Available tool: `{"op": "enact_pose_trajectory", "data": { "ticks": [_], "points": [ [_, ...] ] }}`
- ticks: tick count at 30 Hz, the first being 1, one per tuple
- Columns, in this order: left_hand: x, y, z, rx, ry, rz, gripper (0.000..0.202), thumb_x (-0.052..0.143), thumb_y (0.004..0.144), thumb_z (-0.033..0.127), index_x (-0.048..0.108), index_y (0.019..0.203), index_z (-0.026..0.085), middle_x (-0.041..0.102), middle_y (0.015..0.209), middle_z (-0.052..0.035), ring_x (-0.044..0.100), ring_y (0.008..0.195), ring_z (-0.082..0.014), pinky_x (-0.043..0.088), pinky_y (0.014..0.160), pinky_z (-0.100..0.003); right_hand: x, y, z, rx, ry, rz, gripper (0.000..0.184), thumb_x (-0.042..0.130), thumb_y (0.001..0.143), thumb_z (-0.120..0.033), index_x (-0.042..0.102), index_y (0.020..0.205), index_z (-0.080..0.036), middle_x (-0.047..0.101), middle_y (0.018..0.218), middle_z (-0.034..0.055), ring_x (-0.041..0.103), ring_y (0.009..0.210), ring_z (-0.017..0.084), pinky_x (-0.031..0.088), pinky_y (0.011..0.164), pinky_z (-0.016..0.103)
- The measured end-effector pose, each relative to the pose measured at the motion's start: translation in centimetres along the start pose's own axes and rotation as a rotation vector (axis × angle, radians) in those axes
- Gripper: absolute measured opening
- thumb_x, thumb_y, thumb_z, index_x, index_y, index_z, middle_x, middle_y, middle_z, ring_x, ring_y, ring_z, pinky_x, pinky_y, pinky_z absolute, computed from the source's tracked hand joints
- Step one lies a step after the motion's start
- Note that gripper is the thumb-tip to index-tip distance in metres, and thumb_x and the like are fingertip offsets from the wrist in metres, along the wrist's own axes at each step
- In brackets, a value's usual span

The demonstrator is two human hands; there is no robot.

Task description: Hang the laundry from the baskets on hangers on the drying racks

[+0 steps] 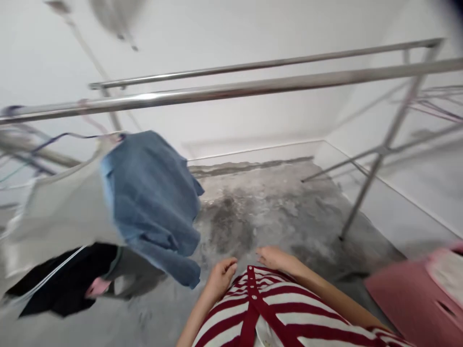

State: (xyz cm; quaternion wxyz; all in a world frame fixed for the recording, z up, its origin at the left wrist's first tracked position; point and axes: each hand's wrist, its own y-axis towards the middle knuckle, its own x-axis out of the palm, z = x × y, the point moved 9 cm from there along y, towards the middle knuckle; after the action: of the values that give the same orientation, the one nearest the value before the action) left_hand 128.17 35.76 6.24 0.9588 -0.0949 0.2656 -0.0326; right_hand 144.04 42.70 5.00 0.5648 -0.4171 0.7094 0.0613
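Note:
My left hand [221, 277] is low in the middle of the view, in front of my striped shirt, with loosely curled fingers slightly apart and nothing visible in them. Across from it, my right hand [274, 258] also looks relaxed and unoccupied, though its fingers are blurred. A gap separates the two hands. To the left of my left hand hangs a blue long-sleeved shirt [154, 193], apart from it. Beside that shirt a pale grey-white garment [68, 212] hangs from the metal rail [231, 90].
A second rail [253, 65] runs behind the first, held by slanted legs [379, 152]. Dark clothing [68, 279] hangs lower left. Several hangers [439, 103] are at the right. A pink container-like object [408, 294] stands lower right on the stained grey floor [253, 217].

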Motion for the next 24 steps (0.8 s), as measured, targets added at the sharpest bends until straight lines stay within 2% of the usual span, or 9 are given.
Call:
{"op": "enact_pose_trajectory", "data": {
  "ticks": [2, 5, 8, 11, 14, 18, 21, 23, 24],
  "points": [
    [1.2, 1.9, 2.3, 0.063, 0.042, -0.08, 0.044, 0.045, 0.08, 0.044, 0.068, 0.104, 0.014, 0.072, 0.095, -0.0102, 0.064, 0.087, -0.0213, 0.049, 0.085, -0.034, 0.2, -1.6, 1.4, 0.045, 0.082, 0.024, 0.028, 0.046, 0.085, -0.029, 0.064, 0.104, -0.02, 0.07, 0.095, 0.0103, 0.065, 0.087, 0.025, 0.044, 0.07, 0.03],
    [3.9, 4.3, 6.5, 0.187, 0.096, -0.18, 0.043, 0.046, 0.08, 0.045, 0.069, 0.102, 0.016, 0.071, 0.101, -0.011, 0.064, 0.093, -0.0219, 0.049, 0.089, -0.035, 0.6, -4.3, 4.7, 0.139, 0.194, 0.064, 0.024, 0.05, 0.083, -0.031, 0.067, 0.098, -0.02, 0.071, 0.093, 0.0073, 0.065, 0.083, 0.021, 0.045, 0.069, 0.027],
    [7.9, 5.7, 10.2, 0.278, 0.145, -0.282, 0.043, 0.047, 0.079, 0.047, 0.07, 0.1, 0.017, 0.07, 0.105, -0.0112, 0.064, 0.099, -0.0228, 0.049, 0.092, -0.037, 0.6, -7.7, 9.8, 0.295, 0.268, 0.162, 0.024, 0.052, 0.082, -0.03, 0.067, 0.097, -0.018, 0.071, 0.094, 0.0097, 0.065, 0.083, 0.023, 0.046, 0.07, 0.029],
    [12.6, 6.5, 12.6, 0.293, 0.19, -0.388, 0.044, 0.047, 0.078, 0.049, 0.071, 0.098, 0.017, 0.071, 0.105, -0.0112, 0.065, 0.1, -0.0239, 0.049, 0.092, -0.037, -0.1, -12.5, 15.9, 0.465, 0.307, 0.316, 0.029, 0.049, 0.085, -0.032, 0.065, 0.106, -0.02, 0.07, 0.1, 0.0094, 0.065, 0.09, 0.023, 0.047, 0.075, 0.03],
    [16.8, 7.1, 14.4, 0.305, 0.224, -0.459, 0.046, 0.047, 0.076, 0.05, 0.071, 0.097, 0.017, 0.071, 0.105, -0.0106, 0.065, 0.099, -0.0237, 0.05, 0.092, -0.037, -1.2, -20.2, 23.0, 0.685, 0.311, 0.518, 0.036, 0.042, 0.09, -0.032, 0.056, 0.12, -0.021, 0.064, 0.117, 0.0085, 0.059, 0.107, 0.02, 0.044, 0.088, 0.028],
    [21.2, 7.8, 16.9, 0.318, 0.216, -0.514, 0.046, 0.048, 0.077, 0.05, 0.07, 0.101, 0.017, 0.071, 0.105, -0.0102, 0.065, 0.097, -0.0227, 0.049, 0.092, -0.037, -1.4, -35.3, 33.2, 1.109, 0.283, 0.75, 0.045, 0.03, 0.093, -0.027, 0.042, 0.135, -0.012, 0.052, 0.131, 0.0161, 0.049, 0.12, 0.023, 0.039, 0.098, 0.033],
    [23.8, 8.1, 18.8, 0.311, 0.199, -0.516, 0.045, 0.051, 0.075, 0.05, 0.071, 0.098, 0.018, 0.072, 0.101, -0.0097, 0.066, 0.094, -0.0229, 0.049, 0.092, -0.037, 0.4, -45.9, 39.1, 1.385, 0.272, 0.813, 0.051, 0.031, 0.093, -0.031, 0.036, 0.138, -0.008, 0.045, 0.134, 0.0227, 0.048, 0.119, 0.028, 0.039, 0.097, 0.04],
    [25.3, 8.2, 19.9, 0.289, 0.189, -0.505, 0.045, 0.053, 0.072, 0.051, 0.071, 0.096, 0.017, 0.073, 0.098, -0.0097, 0.067, 0.092, -0.0232, 0.05, 0.09, -0.037, 2.6, -50.1, 41.9, 1.5, 0.294, 0.779, 0.054, 0.043, 0.089, -0.037, 0.041, 0.134, -0.008, 0.045, 0.132, 0.0254, 0.047, 0.118, 0.034, 0.039, 0.095, 0.047],
    [26.0, 8.2, 20.3, 0.276, 0.187, -0.501, 0.046, 0.053, 0.072, 0.052, 0.072, 0.095, 0.017, 0.073, 0.097, -0.0097, 0.067, 0.091, -0.0233, 0.05, 0.09, -0.037, 3.9, -51.2, 42.9, 1.531, 0.308, 0.75, 0.056, 0.051, 0.085, -0.039, 0.044, 0.132, -0.009, 0.046, 0.131, 0.0256, 0.046, 0.119, 0.037, 0.038, 0.094, 0.05]
  ]
}}
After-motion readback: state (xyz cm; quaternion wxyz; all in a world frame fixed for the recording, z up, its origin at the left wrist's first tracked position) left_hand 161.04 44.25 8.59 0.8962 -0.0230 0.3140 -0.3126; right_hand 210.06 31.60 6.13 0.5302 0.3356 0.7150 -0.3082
